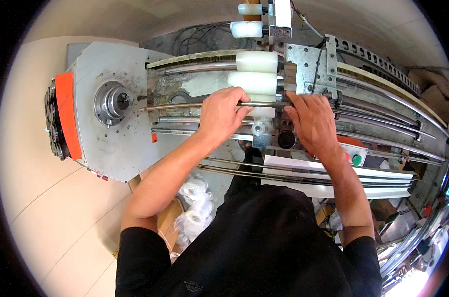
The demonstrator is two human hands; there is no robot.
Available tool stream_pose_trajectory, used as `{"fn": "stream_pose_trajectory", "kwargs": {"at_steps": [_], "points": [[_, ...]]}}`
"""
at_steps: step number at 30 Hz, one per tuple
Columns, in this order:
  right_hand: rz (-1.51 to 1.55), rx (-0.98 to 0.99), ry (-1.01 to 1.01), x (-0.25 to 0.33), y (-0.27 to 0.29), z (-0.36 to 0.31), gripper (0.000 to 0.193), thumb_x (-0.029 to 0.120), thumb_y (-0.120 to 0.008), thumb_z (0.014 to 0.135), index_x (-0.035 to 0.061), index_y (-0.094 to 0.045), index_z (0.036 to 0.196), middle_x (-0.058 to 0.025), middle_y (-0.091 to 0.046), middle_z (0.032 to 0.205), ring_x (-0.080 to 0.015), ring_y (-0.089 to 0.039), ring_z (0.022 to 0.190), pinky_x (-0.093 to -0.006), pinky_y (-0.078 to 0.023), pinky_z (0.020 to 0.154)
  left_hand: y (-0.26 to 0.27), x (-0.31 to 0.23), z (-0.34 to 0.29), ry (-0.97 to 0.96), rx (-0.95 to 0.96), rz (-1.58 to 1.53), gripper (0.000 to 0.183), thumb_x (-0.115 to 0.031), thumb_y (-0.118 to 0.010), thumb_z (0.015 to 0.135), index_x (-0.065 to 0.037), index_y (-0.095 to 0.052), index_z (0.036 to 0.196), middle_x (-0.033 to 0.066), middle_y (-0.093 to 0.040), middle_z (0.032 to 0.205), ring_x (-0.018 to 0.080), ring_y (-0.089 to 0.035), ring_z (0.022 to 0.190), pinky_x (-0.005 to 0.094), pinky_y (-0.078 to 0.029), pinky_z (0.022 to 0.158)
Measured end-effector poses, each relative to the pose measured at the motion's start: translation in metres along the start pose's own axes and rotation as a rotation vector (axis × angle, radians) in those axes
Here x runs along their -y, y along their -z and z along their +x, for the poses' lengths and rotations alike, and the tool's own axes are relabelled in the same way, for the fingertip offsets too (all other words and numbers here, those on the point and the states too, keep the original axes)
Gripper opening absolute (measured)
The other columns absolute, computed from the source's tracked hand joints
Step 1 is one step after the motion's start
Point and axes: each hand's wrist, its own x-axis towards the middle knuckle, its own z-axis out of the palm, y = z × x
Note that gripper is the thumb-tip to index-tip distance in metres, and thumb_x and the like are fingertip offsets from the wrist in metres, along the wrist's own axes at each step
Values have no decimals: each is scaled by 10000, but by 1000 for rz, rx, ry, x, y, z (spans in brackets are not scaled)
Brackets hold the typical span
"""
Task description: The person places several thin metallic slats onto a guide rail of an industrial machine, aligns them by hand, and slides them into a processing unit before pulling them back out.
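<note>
A long, thin metal rod [175, 106] lies crosswise over the machine, its left end close to the round metal chuck [111, 102]. My left hand [220, 113] is closed around the rod, thumb and fingers pinching it beside the white rollers [252, 81]. Farther right, my right hand [313, 119] is closed on the rod where it darkens at the metal carriage; its fingertips are partly hidden. A dark flat tool, perhaps a wrench [189, 98], rests on the machine bed behind the rod.
The grey machine housing [125, 153] stands at left. Guide rails [397, 143] run to the right. Several rods lie on a white tray [293, 189] before me. A control box with a green button [356, 160] sits under my right forearm. Clear plastic wrapping [195, 210] lies below.
</note>
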Motion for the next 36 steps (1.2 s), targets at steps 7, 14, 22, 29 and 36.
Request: {"fn": "stream_pose_trajectory", "kwargs": {"at_steps": [7, 14, 22, 29, 36], "points": [[172, 85, -40, -27, -5, 11, 209, 207, -827, 939, 64, -776, 1083, -132, -748, 988, -389, -675, 920, -484, -520, 845, 11, 19, 7, -105, -58, 120, 227, -264, -794, 976, -77, -713, 1074, 124, -752, 1070, 376, -723, 1007, 477, -577, 869], [78, -69, -62, -35, -11, 4, 232, 156, -839, 906, 75, -775, 1114, -107, -751, 1027, -363, -670, 991, -468, -508, 895, 52, 58, 13, -79, 294, 441, 191, -283, -691, 1064, -96, -721, 1087, 111, -751, 1009, 359, -738, 986, 501, -590, 831], [-166, 19, 77, -62, -11, -4, 244, 106, -814, 882, 84, -745, 1115, -77, -717, 1034, -326, -661, 1030, -450, -507, 961, 23, 53, 21, 75, 145, 444, 270, -177, -814, 917, -126, -697, 1155, 118, -756, 1063, 389, -730, 1031, 502, -591, 842], [-144, -177, 84, -69, -17, -6, 241, 72, -806, 801, 106, -675, 1000, -106, -648, 1000, -316, -646, 1025, -482, -509, 956, -43, -19, -7, -353, 77, 277, 853, -213, -823, 890, -1, -453, 1630, 259, -401, 1728, 448, -410, 1592, 558, -342, 1310], [-82, -707, -483, -194, 85, -102, 291, 177, -823, 946, 82, -745, 1209, -120, -735, 1242, -316, -651, 1238, -485, -482, 1086, -78, 0, -27, -322, -71, 467, 881, -101, -841, 838, -29, -481, 1639, 199, -469, 1719, 391, -437, 1601, 576, -319, 1325]]}}
